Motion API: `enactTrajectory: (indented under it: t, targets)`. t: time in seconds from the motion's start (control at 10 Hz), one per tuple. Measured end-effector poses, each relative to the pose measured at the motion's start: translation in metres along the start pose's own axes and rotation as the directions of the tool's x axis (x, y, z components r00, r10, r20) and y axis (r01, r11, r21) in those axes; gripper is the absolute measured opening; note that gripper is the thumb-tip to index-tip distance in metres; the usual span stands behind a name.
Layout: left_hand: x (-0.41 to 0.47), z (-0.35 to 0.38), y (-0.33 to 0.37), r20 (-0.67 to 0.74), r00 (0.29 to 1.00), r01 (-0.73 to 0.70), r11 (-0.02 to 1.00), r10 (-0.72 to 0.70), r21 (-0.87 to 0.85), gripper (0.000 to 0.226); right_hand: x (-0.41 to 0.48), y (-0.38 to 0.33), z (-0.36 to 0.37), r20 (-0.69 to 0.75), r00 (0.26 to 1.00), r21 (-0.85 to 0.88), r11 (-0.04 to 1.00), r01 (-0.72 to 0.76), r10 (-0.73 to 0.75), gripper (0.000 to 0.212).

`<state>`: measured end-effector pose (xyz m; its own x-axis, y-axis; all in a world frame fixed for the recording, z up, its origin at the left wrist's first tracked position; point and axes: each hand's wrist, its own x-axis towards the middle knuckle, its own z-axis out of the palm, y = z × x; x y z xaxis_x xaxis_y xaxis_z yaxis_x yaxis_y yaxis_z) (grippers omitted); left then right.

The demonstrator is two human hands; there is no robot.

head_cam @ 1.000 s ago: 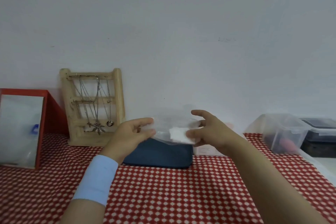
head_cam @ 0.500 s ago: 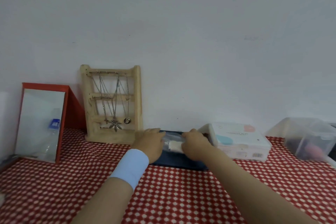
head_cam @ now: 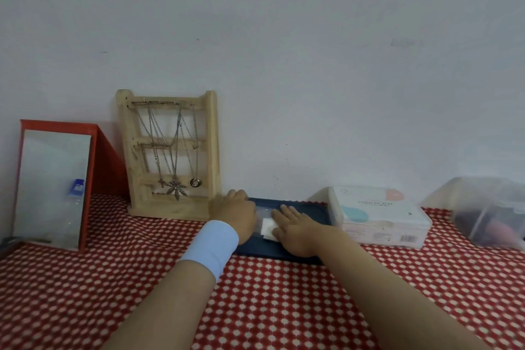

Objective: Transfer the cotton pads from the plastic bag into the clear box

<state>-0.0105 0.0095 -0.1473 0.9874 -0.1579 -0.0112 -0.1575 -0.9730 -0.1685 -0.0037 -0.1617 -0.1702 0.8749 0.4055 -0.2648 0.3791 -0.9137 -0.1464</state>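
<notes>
My left hand [head_cam: 237, 214] showed only its back. The fingers bent away over the far side, so I could not tell whether they gripped the bag [head_cam: 262, 212] or merely rested on its left end. My right hand [head_cam: 295, 229] lay flat with the fingers straight and spread, pressing the bag's right part. That hand hid most of the bag. Only a filmy, nearly see-through strip showed between my hands, and its outline was hard to trace.

The pads [head_cam: 268, 228] lay in that gap, just left of my right palm. They showed as a soft white square corner, and the rest was under my hand. I could not count them.

Beneath both hands lay a dark blue tray [head_cam: 311, 209], flat and smooth with a low rim. Its left end was covered by my left hand.

A pale blue wristband [head_cam: 211, 247] wrapped my left wrist. Just right of my right hand stood a glossy rectangular puff box [head_cam: 380, 216] with a printed lid. Farther right stood a clear bin [head_cam: 488, 207], cut off by the edge, with blurred pinkish contents.

Just left of my left hand stood a wooden rack [head_cam: 211, 150] hung with thin metal chains. Beyond it leaned a red-framed mirror [head_cam: 52, 185]. The cloth [head_cam: 284, 307] under my forearms was red with white checks.
</notes>
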Motion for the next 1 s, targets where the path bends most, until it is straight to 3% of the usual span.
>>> enactTrajectory:
  t: [0.1, 0.2, 0.4, 0.8, 1.0]
  targets:
    - [0.003, 0.014, 0.005, 0.097, 0.993, -0.051, 0.978, 0.072, -0.204, 0.056, -0.001, 0.0, 0.002, 0.003, 1.0, 0.018, 1.0, 0.007, -0.007, 0.061]
    - [0.005, 0.025, 0.008, 0.224, 0.972, -0.017, 0.978, 0.065, -0.207, 0.06, -0.004, 0.001, 0.001, -0.022, 1.0, -0.007, 1.0, -0.006, 0.006, 0.065]
    - [0.013, 0.03, 0.006, 0.289, 0.957, 0.037, 0.977, 0.026, -0.211, 0.063, -0.001, 0.005, 0.001, 0.031, 0.997, -0.001, 0.997, -0.076, 0.076, 0.069]
    - [0.0, 0.023, 0.004, 0.216, 0.976, 0.055, 0.968, -0.001, -0.244, 0.063, -0.002, 0.007, 0.001, 0.005, 0.998, 0.036, 0.997, -0.062, 0.062, 0.07]
    - [-0.008, 0.002, 0.002, 0.075, 0.997, 0.048, 0.929, -0.022, -0.366, 0.057, -0.009, 0.006, -0.015, -0.071, 0.996, 0.214, 0.976, -0.03, 0.046, 0.069]
